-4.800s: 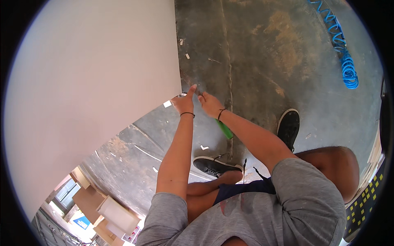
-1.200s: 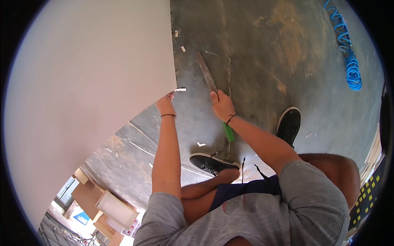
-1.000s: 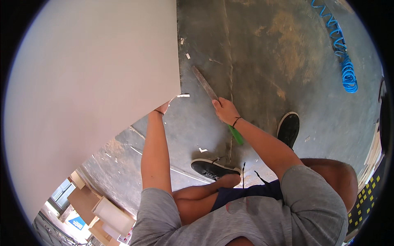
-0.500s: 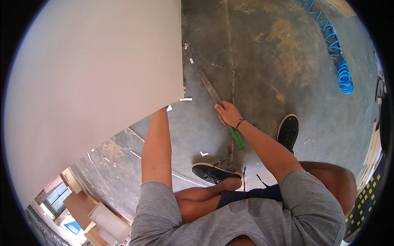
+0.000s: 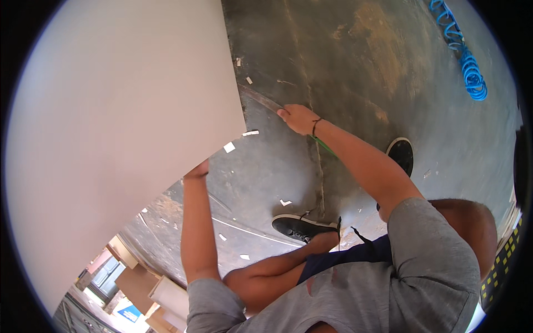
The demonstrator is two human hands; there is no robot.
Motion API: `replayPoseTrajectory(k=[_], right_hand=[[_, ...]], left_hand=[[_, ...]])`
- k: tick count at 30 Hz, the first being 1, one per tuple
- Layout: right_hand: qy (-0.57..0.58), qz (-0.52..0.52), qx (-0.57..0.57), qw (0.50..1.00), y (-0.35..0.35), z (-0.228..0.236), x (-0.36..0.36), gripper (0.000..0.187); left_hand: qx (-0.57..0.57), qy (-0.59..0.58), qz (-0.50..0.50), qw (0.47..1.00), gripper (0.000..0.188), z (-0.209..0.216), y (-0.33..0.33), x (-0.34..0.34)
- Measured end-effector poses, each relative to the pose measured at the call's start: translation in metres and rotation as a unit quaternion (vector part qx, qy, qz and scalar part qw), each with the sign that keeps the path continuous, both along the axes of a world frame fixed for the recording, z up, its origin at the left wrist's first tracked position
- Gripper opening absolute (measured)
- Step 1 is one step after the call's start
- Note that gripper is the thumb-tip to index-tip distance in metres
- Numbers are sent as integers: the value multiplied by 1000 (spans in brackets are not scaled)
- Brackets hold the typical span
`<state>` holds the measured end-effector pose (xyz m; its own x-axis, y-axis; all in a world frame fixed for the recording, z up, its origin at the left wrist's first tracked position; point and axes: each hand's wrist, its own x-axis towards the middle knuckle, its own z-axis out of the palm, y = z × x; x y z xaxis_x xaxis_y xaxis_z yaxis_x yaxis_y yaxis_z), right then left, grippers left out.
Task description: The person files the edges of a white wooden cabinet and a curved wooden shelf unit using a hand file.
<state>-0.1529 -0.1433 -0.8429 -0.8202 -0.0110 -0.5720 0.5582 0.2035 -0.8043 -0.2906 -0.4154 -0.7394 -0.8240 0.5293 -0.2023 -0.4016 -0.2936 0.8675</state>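
A large pale panel (image 5: 133, 111) fills the left of the view, its near corner pointing at the middle. My right hand (image 5: 300, 119) is closed around the blade of a flat metal file (image 5: 261, 100). Behind the hand, the file's green handle (image 5: 322, 145) runs along under my forearm. The blade's far end meets the panel's right edge and its tip is out of sight. My left hand (image 5: 198, 169) reaches to the panel's lower edge; its fingers are hidden beneath the panel, so I cannot see how they are placed.
Small white offcuts (image 5: 229, 147) lie scattered on the grey concrete floor (image 5: 355, 133). A coiled blue air hose (image 5: 472, 72) lies at the far right. My black shoes (image 5: 294, 226) stand nearby. Boxes and boards (image 5: 136, 286) are at the lower left.
My right hand has moved up and left, swinging the file's blade over to the panel's edge. My left hand has slid back left along the lower edge; its fingertips no longer show.
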Motion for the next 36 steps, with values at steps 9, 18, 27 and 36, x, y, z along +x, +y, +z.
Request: replayPoseTrajectory(k=[9, 18, 27, 36], right_hand=[[31, -32, -4, 999, -60, -25, 15, 36], [-11, -53, 0, 999, -53, 5, 6, 36], [-7, -44, -26, 999, -40, -6, 16, 33], [39, -44, 18, 998, -60, -13, 14, 31]], left_hand=[[-168, 354, 329, 859, 91, 159, 103, 50], [-283, 389, 319, 816, 93, 162, 113, 49], [-278, 375, 307, 829, 95, 164, 110, 50], [-288, 392, 293, 823, 92, 167, 115, 53]])
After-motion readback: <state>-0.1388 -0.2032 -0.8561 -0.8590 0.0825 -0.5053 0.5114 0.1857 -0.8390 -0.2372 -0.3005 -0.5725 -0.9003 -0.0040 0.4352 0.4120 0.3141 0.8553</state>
